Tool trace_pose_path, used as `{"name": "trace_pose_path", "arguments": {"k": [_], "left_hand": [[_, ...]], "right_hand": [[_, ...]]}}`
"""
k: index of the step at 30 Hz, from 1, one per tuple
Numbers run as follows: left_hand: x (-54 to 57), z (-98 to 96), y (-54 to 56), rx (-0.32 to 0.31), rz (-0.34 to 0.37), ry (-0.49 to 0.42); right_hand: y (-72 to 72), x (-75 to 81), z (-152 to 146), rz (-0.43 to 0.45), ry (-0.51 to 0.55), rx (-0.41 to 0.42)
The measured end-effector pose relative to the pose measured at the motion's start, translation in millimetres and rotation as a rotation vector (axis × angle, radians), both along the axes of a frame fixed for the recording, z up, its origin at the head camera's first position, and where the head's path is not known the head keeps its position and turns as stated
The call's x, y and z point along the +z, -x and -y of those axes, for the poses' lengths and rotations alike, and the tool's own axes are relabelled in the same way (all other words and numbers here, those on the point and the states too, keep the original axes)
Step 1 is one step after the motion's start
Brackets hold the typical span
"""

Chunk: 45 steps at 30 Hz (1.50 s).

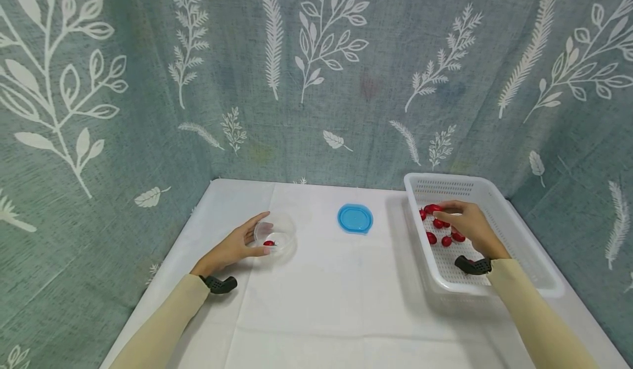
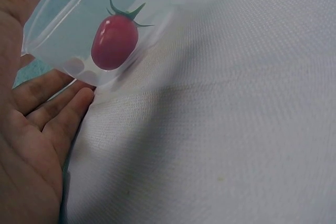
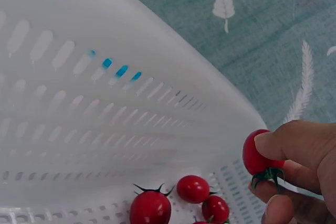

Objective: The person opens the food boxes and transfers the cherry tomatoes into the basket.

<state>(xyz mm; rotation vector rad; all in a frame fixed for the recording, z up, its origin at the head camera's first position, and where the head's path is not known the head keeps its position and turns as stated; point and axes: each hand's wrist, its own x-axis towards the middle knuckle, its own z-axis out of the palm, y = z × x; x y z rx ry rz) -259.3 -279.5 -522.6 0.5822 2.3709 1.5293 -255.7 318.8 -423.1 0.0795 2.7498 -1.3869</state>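
A small clear plastic container stands on the left of the table, with one cherry tomato lying inside it. My left hand holds the container from its left side, thumb on the near side and fingers on the far side. Over at the right, my right hand reaches into a white slotted basket. Its thumb and fingers pinch a red cherry tomato, green stem end downward, above the basket's floor. Several loose cherry tomatoes lie below that hand.
A round blue lid lies flat on the white-covered table between the container and the basket. Green leaf-patterned cloth hangs behind the table and along both sides. The basket's raised wall stands beside my right hand.
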Motion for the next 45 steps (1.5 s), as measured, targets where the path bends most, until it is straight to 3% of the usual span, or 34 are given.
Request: {"name": "trace_pose_path", "arguments": {"k": [10, 22, 32, 39, 45], "left_hand": [[-0.9, -0.8, 0.6, 0.011, -0.001, 0.000], [-1.6, -0.2, 0.5, 0.001, 0.002, -0.004], [-0.5, -0.6, 0.8, -0.001, 0.000, 0.000], [-0.1, -0.6, 1.1, 0.003, 0.001, 0.001], [0.2, -0.8, 1.3, 0.004, -0.005, 0.020]], "right_hand": [[0.9, -2.2, -8, 0.038, -0.059, -0.046], [0.3, 0.2, -12, 0.065, -0.057, -0.099], [0.1, 13.4, 5, -0.010, -0.035, -0.033], [2.3, 30.6, 33, -0.026, -0.021, 0.050], [7.8, 33.1, 59, -0.052, -0.001, 0.120]]}}
